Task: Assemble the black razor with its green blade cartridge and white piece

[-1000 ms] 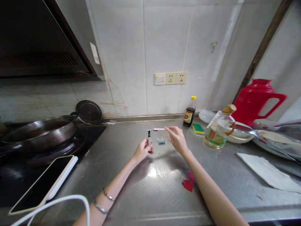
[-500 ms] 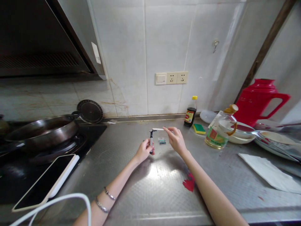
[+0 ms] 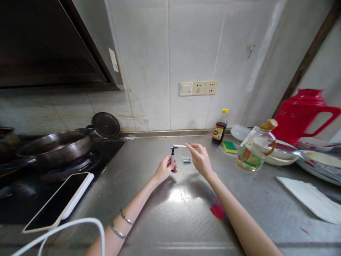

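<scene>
Over the desk (image 3: 149,222), left hand (image 3: 163,168) is gripping a razor (image 3: 173,157), right hand (image 3: 201,156) pinching a white stick (image 3: 180,146); I'd be going gently.

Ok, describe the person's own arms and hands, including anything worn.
Two silver-coloured bracelets circle the left forearm, set slightly apart; the right forearm shows none. No sleeves cover either forearm, and neither the left hand nor the right hand wears a glove.

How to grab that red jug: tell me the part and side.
The red jug is probably best taken by its handle, from the right: the loop juts out that way around an open gap, while the glass bottle and dishes crowd its lower front.
</scene>
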{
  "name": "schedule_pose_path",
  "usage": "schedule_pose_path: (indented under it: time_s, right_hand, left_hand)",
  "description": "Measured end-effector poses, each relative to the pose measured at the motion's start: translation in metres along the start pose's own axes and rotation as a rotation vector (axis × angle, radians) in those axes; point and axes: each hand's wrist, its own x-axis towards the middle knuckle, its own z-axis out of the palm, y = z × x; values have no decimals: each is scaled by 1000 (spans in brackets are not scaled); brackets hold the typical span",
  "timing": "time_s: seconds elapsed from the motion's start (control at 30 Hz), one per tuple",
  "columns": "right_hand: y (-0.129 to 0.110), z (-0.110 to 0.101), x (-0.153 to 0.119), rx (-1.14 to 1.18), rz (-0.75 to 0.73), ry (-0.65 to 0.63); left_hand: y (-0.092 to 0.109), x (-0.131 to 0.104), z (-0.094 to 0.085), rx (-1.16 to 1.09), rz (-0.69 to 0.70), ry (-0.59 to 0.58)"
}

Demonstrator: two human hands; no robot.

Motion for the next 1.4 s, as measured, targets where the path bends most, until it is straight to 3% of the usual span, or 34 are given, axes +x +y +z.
schedule_pose_path:
  time_s: [0.4,0.6,0.77,1.03,1.4]
  right_hand:
    - [-6,-9,11,0,-8,12]
    - [-6,-19,38,6,-20,45]
    - [-8,-36,71,2,-62,41]
    - [-12,-70,104,-35,-145,-80]
    - [15,-76,107,311,-36,-383]
  left_hand:
    - [8,2,-10,-45,-4,-4]
    - [10,4,-12,-23,-17,18]
    - [23,6,-12,-2,-37,-1]
    - [49,26,-10,-5,3,-129]
    - [58,48,-15,83,42,-209]
